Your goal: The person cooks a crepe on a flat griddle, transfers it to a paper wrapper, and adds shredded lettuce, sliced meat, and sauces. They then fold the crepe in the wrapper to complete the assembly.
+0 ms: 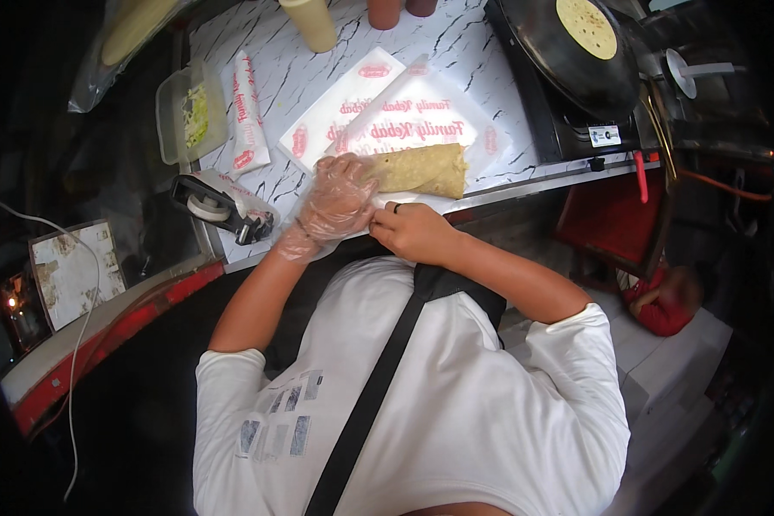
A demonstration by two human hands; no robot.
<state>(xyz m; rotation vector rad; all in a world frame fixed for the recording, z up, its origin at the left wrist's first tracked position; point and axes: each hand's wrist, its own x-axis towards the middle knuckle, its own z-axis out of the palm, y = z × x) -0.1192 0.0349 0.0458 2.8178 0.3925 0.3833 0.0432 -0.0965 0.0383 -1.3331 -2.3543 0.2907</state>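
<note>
A rolled flatbread wrap (421,170) lies across printed wrapping paper (404,107) near the counter's front edge. My left hand (337,196), in a clear plastic glove, curls its fingers round the wrap's left end. Just beside it, my bare right hand (414,232), with a dark ring, has its fingers pinched close to the left glove. Whether those fingertips hold the paper's edge, the glove or something else is hidden. Farther left lies a paper-wrapped roll (248,112) with red print.
A tape dispenser (219,209) and a tub of shredded lettuce (194,116) stand at left. Sauce bottles (310,24) line the back. On the right, a flatbread (586,27) lies on a black pan (568,73) over a stove. A person in red (662,305) is at the lower right.
</note>
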